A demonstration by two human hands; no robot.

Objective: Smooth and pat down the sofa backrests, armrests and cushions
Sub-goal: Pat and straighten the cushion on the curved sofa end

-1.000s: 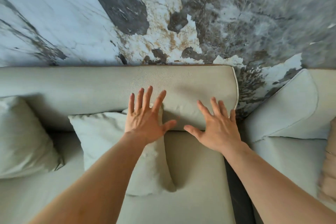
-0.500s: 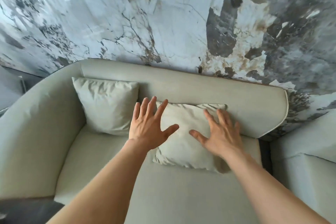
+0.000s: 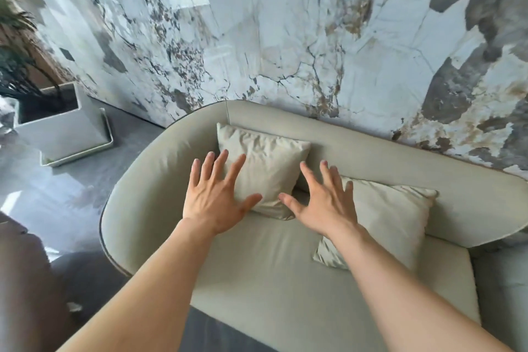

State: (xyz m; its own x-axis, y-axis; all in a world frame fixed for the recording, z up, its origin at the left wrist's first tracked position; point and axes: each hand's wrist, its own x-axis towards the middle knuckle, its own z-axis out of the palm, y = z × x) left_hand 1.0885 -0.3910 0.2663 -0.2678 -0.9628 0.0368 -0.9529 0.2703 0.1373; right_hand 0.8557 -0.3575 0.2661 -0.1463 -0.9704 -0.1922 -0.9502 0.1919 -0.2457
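A pale grey-green sofa stands against the marble wall, with a curved left armrest [image 3: 143, 197], a backrest [image 3: 371, 151] and a seat cushion [image 3: 271, 274]. Two loose cushions lean on the backrest: the left cushion [image 3: 265, 163] and the right cushion [image 3: 391, 217]. My left hand [image 3: 217, 194] is spread flat, fingers apart, over the left cushion's lower left edge. My right hand [image 3: 323, 200] is spread open between the two cushions, its fingers over the right cushion's left edge. Neither hand holds anything. Whether the palms touch the fabric I cannot tell.
A marble-patterned wall [image 3: 285, 37] rises behind the sofa. A white square planter [image 3: 60, 128] with a dark plant stands on the grey floor [image 3: 57, 194] at the left. A second sofa section [image 3: 503, 280] begins at the right edge.
The view has swung left along the sofa. Both hands moved from the right cushion toward the left cushion, still spread open, and the curved left armrest and planter came into sight.
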